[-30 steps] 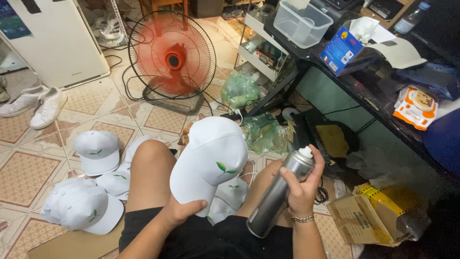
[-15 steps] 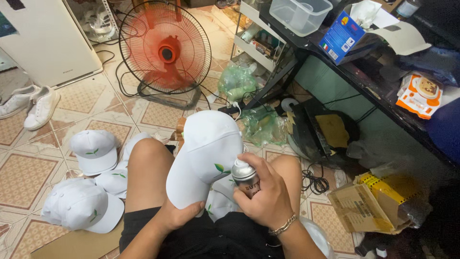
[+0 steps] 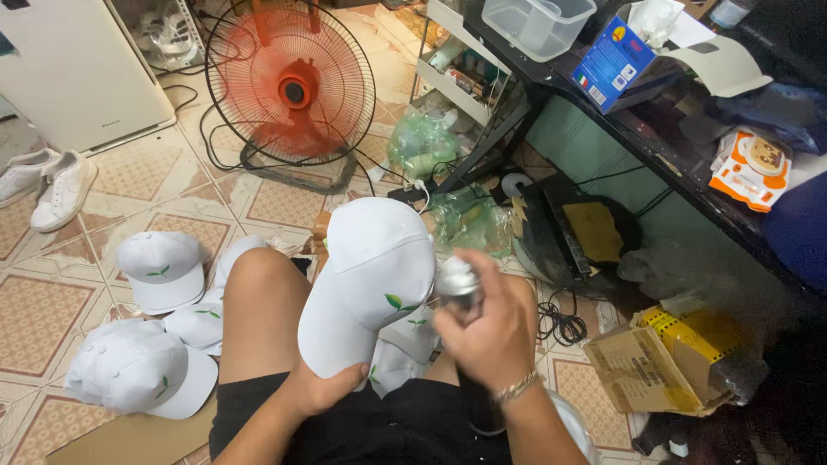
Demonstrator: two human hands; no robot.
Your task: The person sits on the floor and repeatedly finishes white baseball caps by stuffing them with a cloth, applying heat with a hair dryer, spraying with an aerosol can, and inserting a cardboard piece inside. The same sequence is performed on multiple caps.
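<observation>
We see the left hand (image 3: 323, 389) gripping a white cap (image 3: 370, 284) by the edge of its brim, fingers curled under it, holding it up over the bare knees with the crown pointing away and a small green leaf mark facing the right hand; the right hand (image 3: 487, 331) has its grip clamped round a silver spray can (image 3: 457, 282), whose top sits just beside the cap's leaf mark; the can's lower part is hidden behind the hand. More white caps (image 3: 146, 344) lie on the tiled floor (image 3: 52, 301) by the left knee, and others lie between the legs; a red floor fan (image 3: 291, 86) stands beyond them; a dark table (image 3: 680, 164) at the right carries a blue box (image 3: 613, 65) and a clear plastic tub (image 3: 536, 21); 1 pair of white shoes (image 3: 47, 181) lies at the far left.
</observation>
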